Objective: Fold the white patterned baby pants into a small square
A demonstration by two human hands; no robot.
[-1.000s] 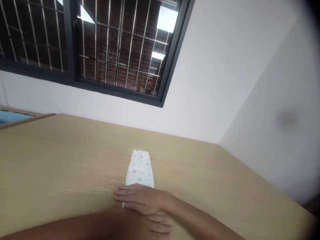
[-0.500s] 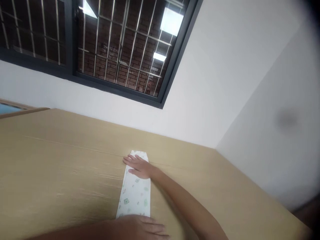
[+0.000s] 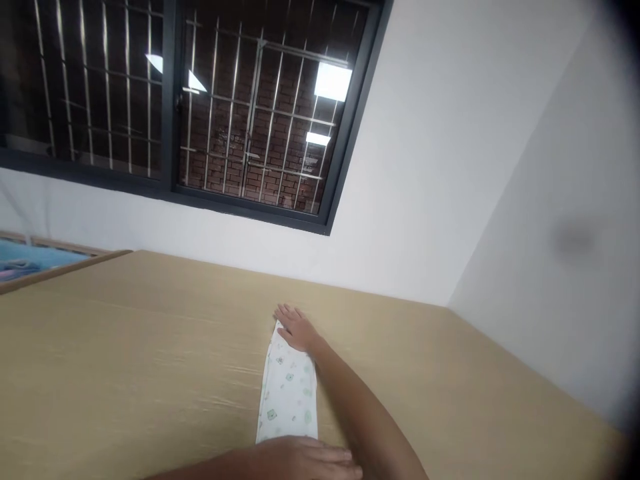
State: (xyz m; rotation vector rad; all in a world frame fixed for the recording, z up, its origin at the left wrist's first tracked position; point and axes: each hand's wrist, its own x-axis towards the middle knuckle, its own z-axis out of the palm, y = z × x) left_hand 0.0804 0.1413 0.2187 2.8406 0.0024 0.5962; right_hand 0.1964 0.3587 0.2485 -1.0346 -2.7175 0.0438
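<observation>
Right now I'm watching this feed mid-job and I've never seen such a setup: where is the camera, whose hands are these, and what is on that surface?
There is no machine here. One camera sits on a person's head, looking forward and down, so both arms reaching in from the bottom edge are that person's own. The right hand lies flat, fingers spread, on the far end of a folded white cloth with small printed patterns. The left hand presses flat on the cloth's near end. Neither grips it; both palms simply rest on top. The cloth lies as a long narrow strip on a tan surface. Behind are a white wall and a barred window.
</observation>
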